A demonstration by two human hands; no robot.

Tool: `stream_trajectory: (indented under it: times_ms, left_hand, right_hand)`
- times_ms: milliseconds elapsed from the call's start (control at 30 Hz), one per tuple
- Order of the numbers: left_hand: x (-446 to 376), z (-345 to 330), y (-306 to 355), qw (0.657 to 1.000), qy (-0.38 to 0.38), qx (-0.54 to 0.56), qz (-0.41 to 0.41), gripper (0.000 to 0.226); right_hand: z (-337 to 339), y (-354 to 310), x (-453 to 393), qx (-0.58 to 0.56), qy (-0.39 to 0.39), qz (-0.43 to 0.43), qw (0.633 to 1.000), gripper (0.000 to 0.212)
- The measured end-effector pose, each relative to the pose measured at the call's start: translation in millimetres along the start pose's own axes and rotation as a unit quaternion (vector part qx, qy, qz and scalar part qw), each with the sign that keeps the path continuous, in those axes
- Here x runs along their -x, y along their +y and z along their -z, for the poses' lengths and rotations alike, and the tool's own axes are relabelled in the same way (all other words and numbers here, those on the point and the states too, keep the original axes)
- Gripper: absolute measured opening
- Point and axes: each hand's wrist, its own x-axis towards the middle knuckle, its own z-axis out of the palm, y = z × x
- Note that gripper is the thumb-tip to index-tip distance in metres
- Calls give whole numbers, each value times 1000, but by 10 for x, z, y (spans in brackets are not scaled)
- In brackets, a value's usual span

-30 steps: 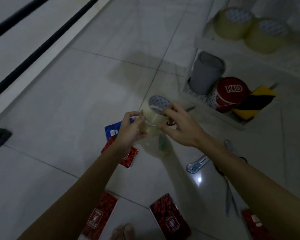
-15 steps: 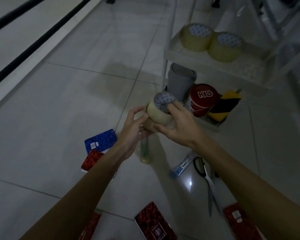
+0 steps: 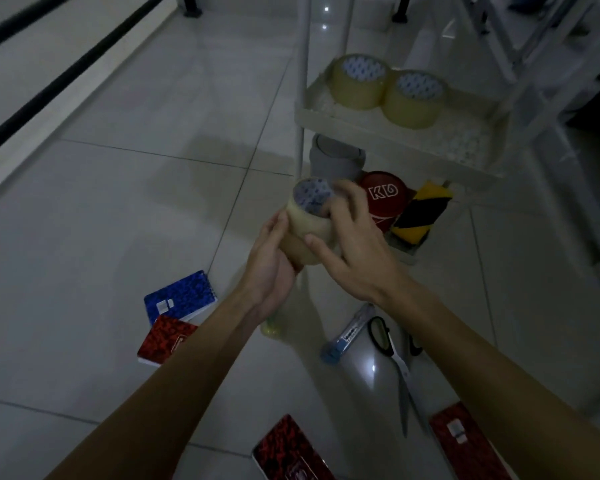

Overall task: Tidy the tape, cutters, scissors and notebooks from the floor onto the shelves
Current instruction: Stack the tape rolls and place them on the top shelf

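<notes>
Head view: both hands clasp a clear tape roll (image 3: 310,223) — left hand (image 3: 271,258) cupping beneath, right hand (image 3: 354,244) wrapped over its top. Ahead and above them, the shelf (image 3: 388,133) already holds two rolls (image 3: 385,88) — lift level, set it beside them.

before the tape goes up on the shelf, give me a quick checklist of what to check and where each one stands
1. Grip on the held tape roll: the left hand and the right hand both clasp it. Ok.
2. A second, browner roll seems to sit under it; whether it is secure: cannot tell.
3. Space on the upper shelf: bare mesh right of the two tape rolls. Ok.
4. Path upward: the shelf post stands close above the hands. Not ok, steer right.
5. Floor still to clear: scissors, blue cutter, notebooks. Not ok.
</notes>
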Motion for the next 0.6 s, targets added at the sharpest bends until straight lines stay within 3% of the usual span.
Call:
stream_trajectory:
  times_ms: [133,433,500,600]
  left_hand:
    - [-60,-178,144,999,-41,24,17,56]
    - [-368,-703,551,989,-146,-17,-18,56]
    - [-446,-853,709,984,-155,-76,-51,56]
    - [-637,-1010,920,959,-92,-239,-124,45]
  right_hand:
    - [171,-50,-73,-109,95,-44,989,59]
    - [648,151,-460,-202,124,-122,964,54]
    - [783,188,-584,-217,157,-129,955,50]
    - [973,244,-880,-185,213,-125,951,54]
